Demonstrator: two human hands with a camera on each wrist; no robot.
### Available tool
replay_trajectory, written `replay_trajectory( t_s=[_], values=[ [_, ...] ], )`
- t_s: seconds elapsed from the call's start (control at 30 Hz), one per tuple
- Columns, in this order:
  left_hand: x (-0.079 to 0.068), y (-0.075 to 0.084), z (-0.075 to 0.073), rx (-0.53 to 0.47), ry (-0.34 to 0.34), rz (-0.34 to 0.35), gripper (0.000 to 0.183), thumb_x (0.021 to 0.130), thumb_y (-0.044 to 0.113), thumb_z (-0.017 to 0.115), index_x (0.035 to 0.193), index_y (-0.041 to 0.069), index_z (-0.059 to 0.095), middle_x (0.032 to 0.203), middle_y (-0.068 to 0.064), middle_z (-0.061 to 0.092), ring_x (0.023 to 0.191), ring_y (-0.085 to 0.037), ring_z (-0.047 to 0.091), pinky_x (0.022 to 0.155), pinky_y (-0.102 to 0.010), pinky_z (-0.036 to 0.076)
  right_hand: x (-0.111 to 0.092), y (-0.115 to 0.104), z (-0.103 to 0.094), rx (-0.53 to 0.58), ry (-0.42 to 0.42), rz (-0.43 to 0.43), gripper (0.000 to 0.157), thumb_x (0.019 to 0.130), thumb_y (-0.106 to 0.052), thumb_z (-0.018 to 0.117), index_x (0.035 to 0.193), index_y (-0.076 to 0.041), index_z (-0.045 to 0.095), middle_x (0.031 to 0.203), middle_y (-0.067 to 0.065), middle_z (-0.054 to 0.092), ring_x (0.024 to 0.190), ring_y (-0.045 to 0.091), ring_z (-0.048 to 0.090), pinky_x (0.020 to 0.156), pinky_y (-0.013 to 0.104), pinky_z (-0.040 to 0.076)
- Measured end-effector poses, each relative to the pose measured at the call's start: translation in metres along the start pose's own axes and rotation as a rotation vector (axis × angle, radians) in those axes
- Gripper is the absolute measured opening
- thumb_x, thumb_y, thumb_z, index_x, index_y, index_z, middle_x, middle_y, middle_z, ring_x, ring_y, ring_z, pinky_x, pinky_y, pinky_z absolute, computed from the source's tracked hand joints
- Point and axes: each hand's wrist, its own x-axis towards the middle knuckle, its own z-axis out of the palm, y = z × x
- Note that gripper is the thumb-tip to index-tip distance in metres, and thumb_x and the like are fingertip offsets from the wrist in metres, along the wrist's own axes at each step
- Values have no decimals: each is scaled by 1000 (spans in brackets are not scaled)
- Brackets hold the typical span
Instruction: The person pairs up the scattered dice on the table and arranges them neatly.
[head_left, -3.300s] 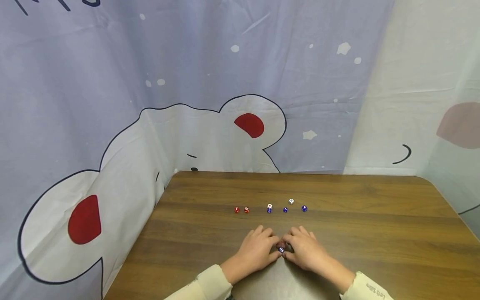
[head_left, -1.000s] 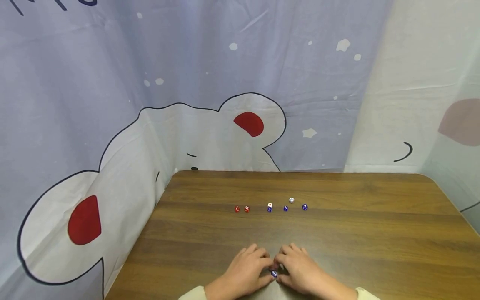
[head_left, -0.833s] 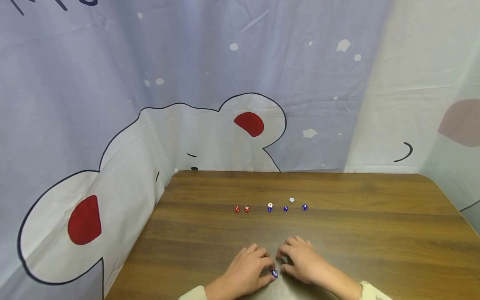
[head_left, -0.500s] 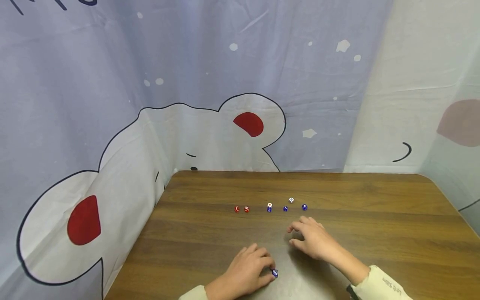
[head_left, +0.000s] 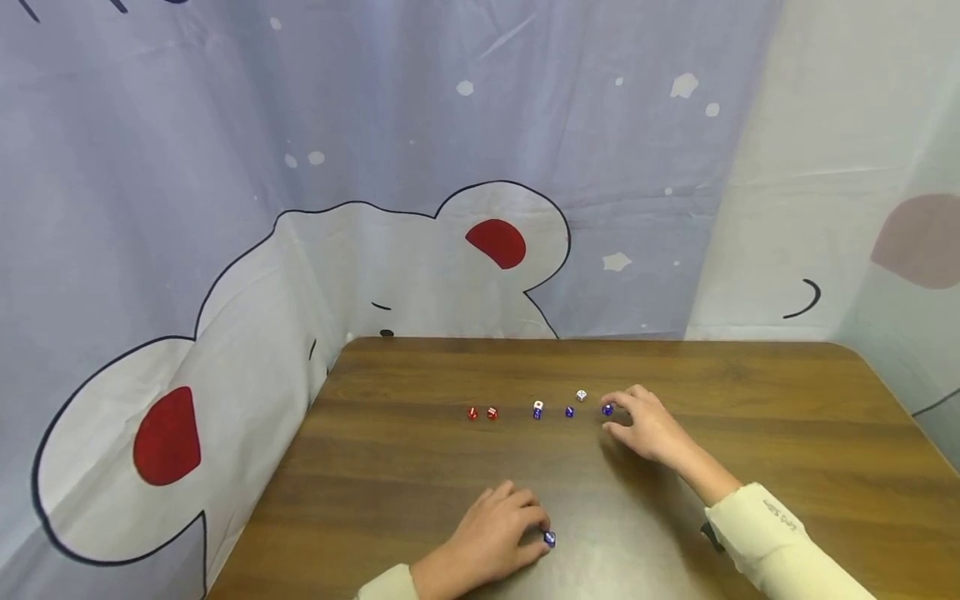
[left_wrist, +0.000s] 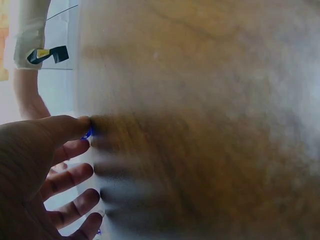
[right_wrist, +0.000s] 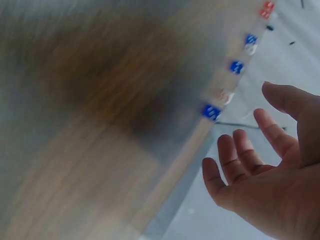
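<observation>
My left hand [head_left: 497, 537] rests low on the table and pinches a blue die [head_left: 550, 539] between thumb and index finger. In the left wrist view only a sliver of that die [left_wrist: 87, 134] shows between the fingertips. Farther out, my right hand [head_left: 643, 425] reaches over the table with thumb and fingers apart, around another blue die [head_left: 607, 410]. The right wrist view shows a gap between the right hand [right_wrist: 265, 165] and that blue die [right_wrist: 211, 112], with nothing held.
Left of the right hand, a white die [head_left: 581, 396] and a blue die [head_left: 569, 412] lie on the wooden table [head_left: 420, 467]. A white die [head_left: 538, 404] appears directly behind or on a blue one [head_left: 537, 414]. Two red dice [head_left: 472, 413] sit farther left. A printed curtain [head_left: 360, 275] hangs behind.
Both hands first moved nearer the body together around the blue die. My right hand then left it and went forward and right to the rightmost blue die; my left hand stayed.
</observation>
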Motion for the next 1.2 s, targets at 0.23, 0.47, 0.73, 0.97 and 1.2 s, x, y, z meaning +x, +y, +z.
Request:
replay_trajectory(
  t_s=[0.23, 0.47, 0.73, 0.97, 1.2],
  values=[
    [4, -1, -3, -21, -49, -37, 18, 87, 46, 77, 98, 33, 73, 101, 17, 62, 85, -4, 45, 69, -21, 35, 16, 21, -1, 30, 14, -1, 36, 88, -17, 76, 121, -6, 67, 109, 20, 59, 98, 34, 57, 85, 54, 47],
    [4, 0, -4, -22, -50, -44, 17, 87, 46, 77, 98, 34, 74, 100, 17, 62, 86, -4, 45, 70, -21, 36, 23, 32, 2, 42, -44, 29, 38, 89, -20, 77, 122, -5, 66, 109, 18, 59, 97, 32, 58, 85, 52, 49],
    [2, -1, -2, -17, -43, -45, 16, 86, 45, 78, 98, 35, 74, 101, 18, 62, 86, -3, 46, 72, -23, 39, 26, 38, 9, -1, -75, 52, 35, 89, -22, 76, 120, -7, 68, 112, 18, 60, 106, 39, 58, 87, 59, 46],
    [2, 1, -1, -12, -44, -50, 16, 86, 45, 78, 98, 35, 74, 100, 18, 62, 86, -3, 45, 70, -20, 35, 28, 40, 11, -20, -82, 65, 27, 89, -22, 76, 114, -11, 70, 111, 16, 61, 106, 38, 58, 83, 59, 44],
    [4, 3, -3, -35, -75, -57, 13, 87, 43, 78, 95, 33, 74, 101, 17, 64, 87, -3, 48, 68, -18, 35, 30, 40, 14, -23, -70, 73, 18, 89, -21, 75, 105, -14, 70, 106, 15, 61, 103, 37, 58, 80, 56, 45]
  ],
)
